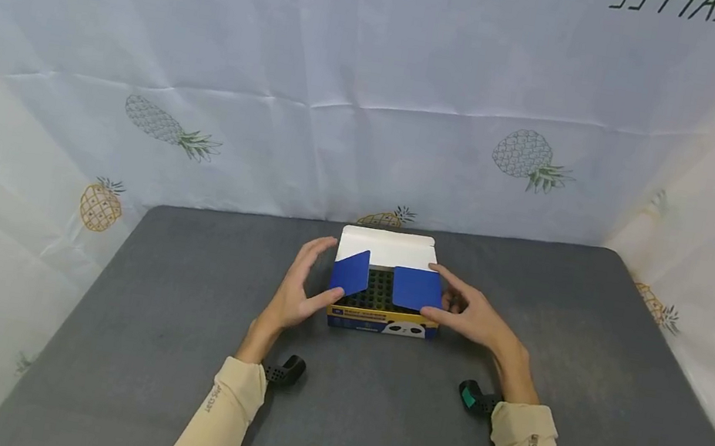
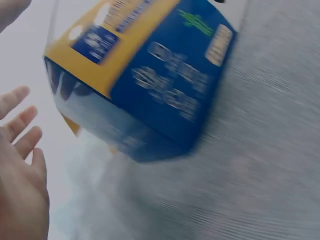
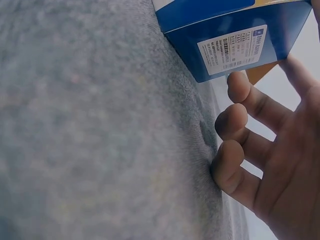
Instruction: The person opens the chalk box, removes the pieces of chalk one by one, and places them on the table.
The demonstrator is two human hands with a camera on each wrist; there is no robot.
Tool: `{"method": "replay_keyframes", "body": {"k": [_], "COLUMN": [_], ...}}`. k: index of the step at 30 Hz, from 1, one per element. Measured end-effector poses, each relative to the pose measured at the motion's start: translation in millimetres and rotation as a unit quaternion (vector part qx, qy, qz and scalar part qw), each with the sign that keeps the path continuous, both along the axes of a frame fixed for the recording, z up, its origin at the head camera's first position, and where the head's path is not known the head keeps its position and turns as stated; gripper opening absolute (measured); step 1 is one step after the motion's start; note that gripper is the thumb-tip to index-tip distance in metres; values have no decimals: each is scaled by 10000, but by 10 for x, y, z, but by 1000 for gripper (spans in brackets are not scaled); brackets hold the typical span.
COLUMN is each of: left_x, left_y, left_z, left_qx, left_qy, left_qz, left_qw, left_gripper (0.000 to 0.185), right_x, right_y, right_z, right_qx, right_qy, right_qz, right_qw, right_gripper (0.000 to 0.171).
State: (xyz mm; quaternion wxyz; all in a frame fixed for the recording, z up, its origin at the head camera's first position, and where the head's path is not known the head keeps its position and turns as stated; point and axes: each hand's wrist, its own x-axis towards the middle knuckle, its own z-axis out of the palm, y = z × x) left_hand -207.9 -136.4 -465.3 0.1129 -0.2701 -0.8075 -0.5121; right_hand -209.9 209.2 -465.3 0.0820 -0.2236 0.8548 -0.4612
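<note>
A blue and yellow carton stands on the grey table with its white lid folded back. Two blue side flaps stand up over a dark grid inside. My left hand is at the carton's left side, fingers straight and spread, thumb by the front left corner. The left wrist view shows that hand apart from the tilted, blurred carton. My right hand is at the right side, forefinger and thumb touching the right flap. Its fingers hang loosely curled below the carton.
A pale sheet printed with pineapples walls the table at the back and on both sides. Black wrist-camera mounts sit under my forearms. Bare grey surface lies all around the carton; the table's edges run left and right.
</note>
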Motion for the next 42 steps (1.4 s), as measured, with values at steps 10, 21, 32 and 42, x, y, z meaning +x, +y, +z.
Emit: {"method": "replay_keyframes", "body": {"k": [10,21,32,42], "left_x": [-78,-142,-127,-91], "left_y": [169,241,52,-142], "left_z": [392,536,593,549], "left_qx": [-1059,-1599,-1086,-316], "left_qy": [155,497,570,333], "left_qz": [-204,-603,-489,-693], "left_qw": [9940,9840,9912,9965], "left_gripper": [112,97,96,55], "right_x": [-22,-28,-46,-51], "right_y": [-2,-29,1,2], "right_z": [3,-13,-5,-13], "right_qx": [120,97,34,56], "right_qy": [-64,-43,-105,-85], "right_qz": [-7,6,45,54], "right_qw": [9999,9999,9999,9999], "right_gripper": [81,81,81,81]}}
